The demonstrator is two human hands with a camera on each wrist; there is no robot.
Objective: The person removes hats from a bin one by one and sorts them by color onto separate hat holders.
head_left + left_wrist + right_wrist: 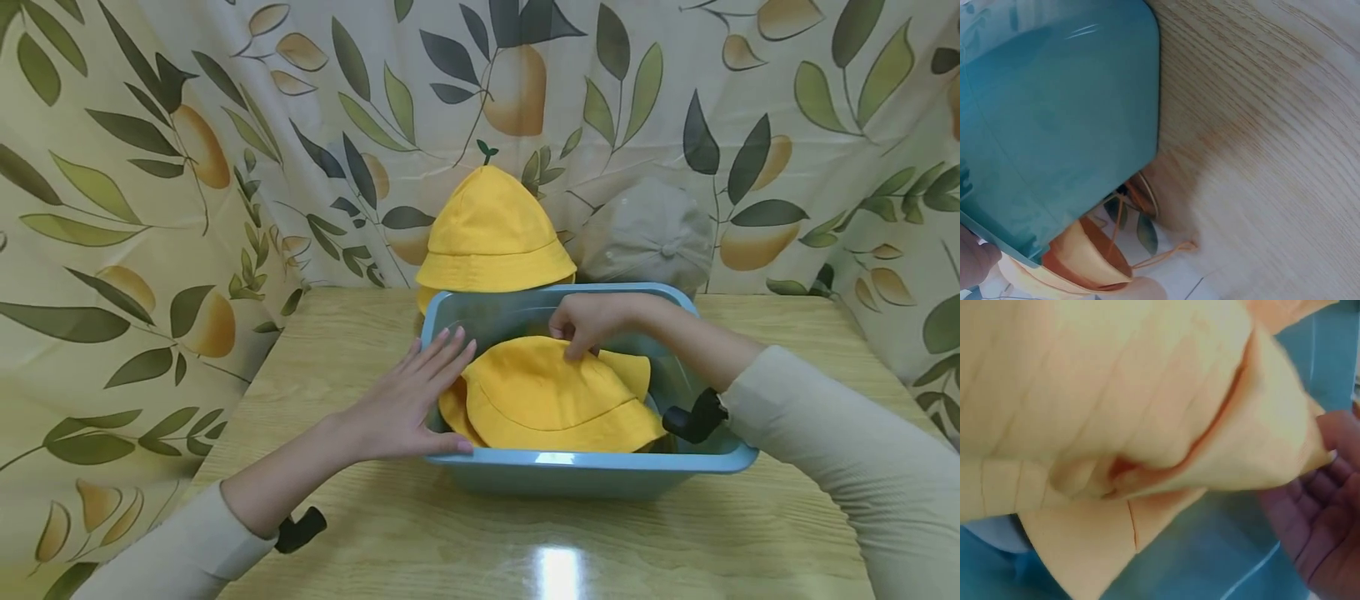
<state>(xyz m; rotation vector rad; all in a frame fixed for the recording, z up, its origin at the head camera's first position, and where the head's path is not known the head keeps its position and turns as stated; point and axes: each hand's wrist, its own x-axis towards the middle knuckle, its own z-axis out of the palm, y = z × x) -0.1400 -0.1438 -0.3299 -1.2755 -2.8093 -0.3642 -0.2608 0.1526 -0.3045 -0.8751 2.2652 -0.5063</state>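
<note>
A blue plastic basin (600, 460) stands on the table with yellow bucket hats inside. My right hand (592, 321) reaches into it and pinches the crown of the upper yellow bucket hat (551, 392). In the right wrist view the same hand (1329, 531) holds a drawn-up fold of the stitched hat (1116, 394). More yellow fabric (633, 372) shows from under that hat; its full shape is hidden. My left hand (408, 400) lies over the basin's left rim with fingers spread and straight. The left wrist view shows just part of this hand (974, 259) at the rim.
Behind the basin stand yellow bucket hats, the top one (491, 221) bearing a small green sprout. A pale cap (652, 233) sits right of them against the leaf-patterned curtain (300, 167). Wood-grain table (375, 533) surrounds the basin. A black wrist device (300, 529) hangs below the left sleeve.
</note>
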